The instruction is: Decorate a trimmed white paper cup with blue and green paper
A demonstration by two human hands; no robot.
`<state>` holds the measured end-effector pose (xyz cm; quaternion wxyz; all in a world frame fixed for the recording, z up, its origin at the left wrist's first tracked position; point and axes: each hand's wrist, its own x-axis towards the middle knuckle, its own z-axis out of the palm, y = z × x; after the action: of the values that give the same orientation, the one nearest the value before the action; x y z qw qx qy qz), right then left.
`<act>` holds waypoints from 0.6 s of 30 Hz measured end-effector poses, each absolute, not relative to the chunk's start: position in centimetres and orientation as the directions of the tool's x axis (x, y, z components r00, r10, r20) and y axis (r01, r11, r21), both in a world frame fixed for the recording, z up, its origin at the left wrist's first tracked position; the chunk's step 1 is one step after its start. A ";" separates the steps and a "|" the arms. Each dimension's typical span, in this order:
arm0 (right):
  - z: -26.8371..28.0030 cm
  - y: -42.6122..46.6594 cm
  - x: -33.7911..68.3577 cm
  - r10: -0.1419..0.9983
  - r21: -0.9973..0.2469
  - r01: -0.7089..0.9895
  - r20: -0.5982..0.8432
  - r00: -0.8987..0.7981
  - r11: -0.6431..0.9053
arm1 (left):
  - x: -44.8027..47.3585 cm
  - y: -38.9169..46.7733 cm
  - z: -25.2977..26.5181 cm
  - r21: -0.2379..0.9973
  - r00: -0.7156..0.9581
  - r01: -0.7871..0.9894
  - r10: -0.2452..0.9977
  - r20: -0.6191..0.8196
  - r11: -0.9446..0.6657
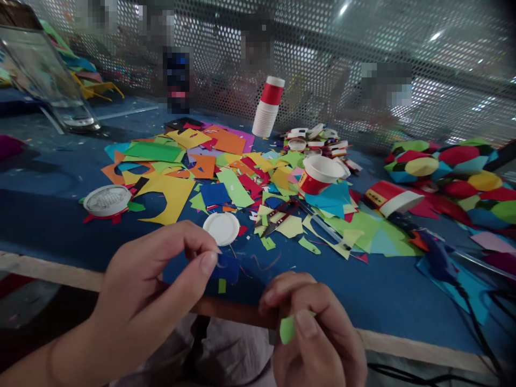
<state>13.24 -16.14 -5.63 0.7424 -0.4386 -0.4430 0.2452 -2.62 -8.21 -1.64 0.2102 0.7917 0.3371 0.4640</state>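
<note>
My left hand [149, 293] pinches a small dark blue paper piece [227, 267] between thumb and forefinger, just above the table's front edge. My right hand [318, 333] is closed on a small light green paper scrap [287, 328], lower and nearer to me. Just beyond my left fingertips a white round lid [221, 228] lies on the blue table [60, 226]. Small snips [278, 215] with red and black handles rest on paper scraps behind it.
Coloured paper offcuts [169, 188] cover the table's middle. A stack of red-and-white paper cups [267, 107] stands at the back, single cups [320, 174] lie nearby. A round patterned disc [107, 200] sits left. Folded paper shapes [451, 172] pile at right. People sit behind a mesh screen.
</note>
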 end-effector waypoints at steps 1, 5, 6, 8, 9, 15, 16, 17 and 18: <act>-5.4 -16.2 13.0 0.762 -0.886 0.008 0.403 0.508 0.463 | -2.6 -8.2 -1.6 0.631 0.361 0.337 0.715 0.599 -0.699; -4.6 -16.4 11.9 0.825 -0.948 -0.020 0.265 0.500 0.317 | -2.1 -8.3 -1.5 0.628 0.427 0.310 0.694 0.580 -0.714; -4.5 -16.5 11.8 0.852 -0.958 -0.019 0.244 0.464 0.285 | -1.9 -8.3 -1.6 0.641 0.434 0.294 0.696 0.572 -0.709; -4.3 -16.5 11.9 0.886 -0.973 -0.017 0.202 0.418 0.230 | -1.7 -8.2 -1.9 0.667 0.440 0.265 0.703 0.559 -0.697; -4.2 -16.6 11.9 0.890 -0.978 -0.018 0.182 0.418 0.208 | -1.6 -8.2 -2.0 0.674 0.446 0.256 0.703 0.554 -0.693; -3.8 -16.7 11.8 0.852 -0.989 0.024 0.141 0.504 0.149 | -1.7 -8.0 -1.9 0.571 0.480 0.304 0.641 0.599 -0.762; -3.9 -16.7 11.9 0.859 -0.990 0.052 0.142 0.491 0.134 | -1.7 -8.0 -1.7 0.544 0.488 0.312 0.623 0.611 -0.779; -3.9 -16.6 12.1 0.868 -0.988 0.091 0.155 0.472 0.127 | -1.6 -7.9 -1.6 0.521 0.494 0.318 0.607 0.622 -0.792; -4.0 -16.6 12.3 0.874 -0.982 0.136 0.180 0.450 0.132 | -1.6 -7.9 -1.5 0.503 0.498 0.321 0.595 0.631 -0.802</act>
<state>12.32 -16.57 -4.00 0.6170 -0.5870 -0.4305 0.2991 -1.58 -7.90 -1.46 0.1622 0.8501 0.2694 0.4223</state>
